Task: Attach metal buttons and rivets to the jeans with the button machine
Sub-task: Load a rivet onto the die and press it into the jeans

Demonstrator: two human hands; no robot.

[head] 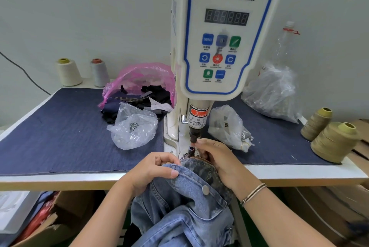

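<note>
your left hand [153, 168] pinches jeans [185, 206] waistband edge; right hand [215, 159] fingers curled at lower die [191, 150], whether holding rivet: cannot tell. jeans hang off table [69, 178] edge toward you, waistband just short of die. right hand nearer button machine [223, 33].

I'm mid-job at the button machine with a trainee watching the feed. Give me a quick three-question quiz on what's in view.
1. True or false: a metal button is already fixed on the jeans.
2. Which hand reaches up beside the punch: A left, B right?
3. How many thread cones stand at the table's right edge?

Key:
1. True.
2. B: the right hand is at the punch; the left hand pinches the waistband.
3. Two, olive-tan.
</note>
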